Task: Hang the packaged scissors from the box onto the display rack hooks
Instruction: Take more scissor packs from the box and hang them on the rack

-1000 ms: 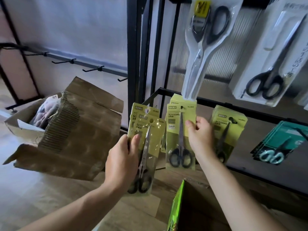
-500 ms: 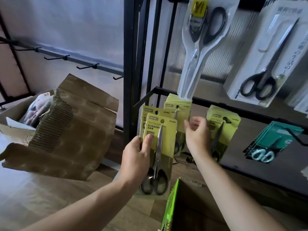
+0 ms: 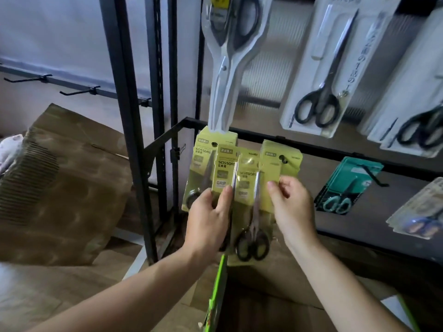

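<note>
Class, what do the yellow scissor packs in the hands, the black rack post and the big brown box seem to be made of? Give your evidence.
Yellow scissor packs: printed card, probably under clear glossy plastic; glare streaks show.
Black rack post: likely painted metal; thin, straight, matt.
Big brown box: corrugated cardboard; fluted edge visible, dull creased surface.

yellow pkg: "SCISSORS", "GRIP" | next pkg: "SCISSORS"

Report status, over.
Left hand grips one yellow scissors pack. Right hand pinches second pack, not yet hooked. Hook behind already carries hung packs.
</note>
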`<action>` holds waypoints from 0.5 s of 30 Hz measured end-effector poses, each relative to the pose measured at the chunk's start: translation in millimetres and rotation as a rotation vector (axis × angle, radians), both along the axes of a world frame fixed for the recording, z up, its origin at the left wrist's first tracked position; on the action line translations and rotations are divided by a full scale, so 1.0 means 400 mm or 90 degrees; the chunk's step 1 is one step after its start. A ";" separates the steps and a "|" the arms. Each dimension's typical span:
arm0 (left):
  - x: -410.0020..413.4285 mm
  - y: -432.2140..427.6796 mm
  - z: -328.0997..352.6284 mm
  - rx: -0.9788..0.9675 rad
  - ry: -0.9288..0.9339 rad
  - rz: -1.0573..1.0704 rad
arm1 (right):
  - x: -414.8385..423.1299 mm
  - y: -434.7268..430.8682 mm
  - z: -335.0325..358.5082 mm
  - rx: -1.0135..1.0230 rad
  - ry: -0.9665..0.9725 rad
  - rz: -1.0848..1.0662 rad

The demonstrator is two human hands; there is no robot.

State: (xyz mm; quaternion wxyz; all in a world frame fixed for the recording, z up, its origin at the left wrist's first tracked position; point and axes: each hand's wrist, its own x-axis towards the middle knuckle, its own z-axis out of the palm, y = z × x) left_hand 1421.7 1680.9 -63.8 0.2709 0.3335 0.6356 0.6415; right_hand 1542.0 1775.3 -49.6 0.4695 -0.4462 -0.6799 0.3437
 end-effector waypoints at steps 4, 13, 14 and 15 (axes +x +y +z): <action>0.022 0.026 0.003 -0.017 0.032 0.029 | 0.044 0.052 0.019 0.015 0.046 -0.054; 0.046 0.053 -0.011 -0.003 0.058 0.063 | 0.067 0.106 -0.009 0.045 -0.004 -0.127; 0.046 0.052 -0.013 -0.003 0.062 0.070 | 0.071 0.103 -0.014 0.048 -0.008 -0.133; 0.046 0.049 -0.016 -0.002 0.061 0.076 | 0.073 0.103 -0.019 0.050 -0.012 -0.138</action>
